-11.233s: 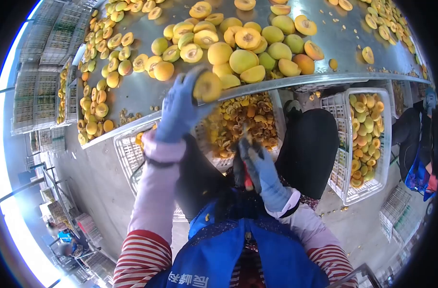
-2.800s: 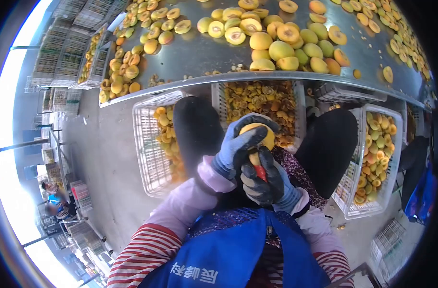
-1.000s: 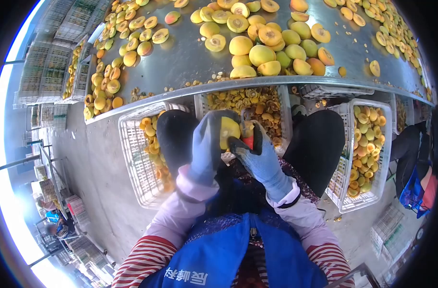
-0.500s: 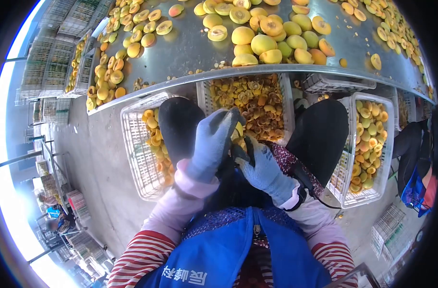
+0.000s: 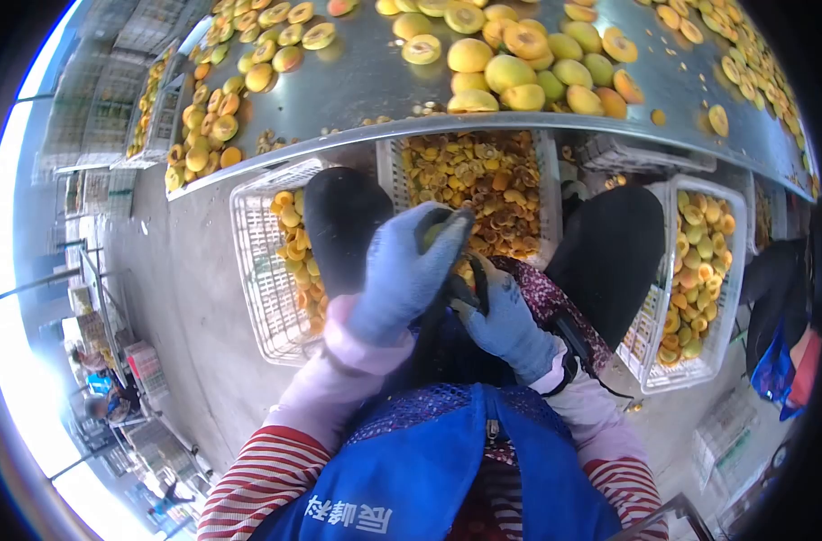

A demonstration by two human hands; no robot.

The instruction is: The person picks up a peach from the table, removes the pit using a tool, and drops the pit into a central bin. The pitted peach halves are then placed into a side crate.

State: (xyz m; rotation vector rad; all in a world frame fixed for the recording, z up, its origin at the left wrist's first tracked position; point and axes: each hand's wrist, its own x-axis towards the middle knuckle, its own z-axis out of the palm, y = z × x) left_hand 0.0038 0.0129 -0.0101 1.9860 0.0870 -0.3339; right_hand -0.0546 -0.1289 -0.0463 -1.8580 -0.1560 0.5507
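My left hand [image 5: 406, 270], in a blue-grey glove with dark fingertips, is closed with a greenish apricot piece [image 5: 431, 236] showing between thumb and fingers. Close by on the right, my gloved right hand [image 5: 505, 320] has its fingers curled. A bit of yellow fruit [image 5: 467, 270] shows at its fingertips; the rest of what it grips is hidden. Both hands are over my lap, between my knees. Just beyond them stands a crate [image 5: 549, 194] of cut apricot scraps, partly under the table edge.
A metal table [image 5: 339, 90] carries heaps of whole and halved apricots [image 5: 510, 77]. White crates of apricot halves stand beside my left knee [image 5: 262, 288] and right knee [image 5: 731, 298]. Another person's leg [image 5: 776, 288] is at far right. Stacked crates [image 5: 95, 108] stand at left.
My two hands have shifted slightly, and the left has turned so that a greenish fruit piece shows in it. The view has moved a little, shifting the table and crates rightward.
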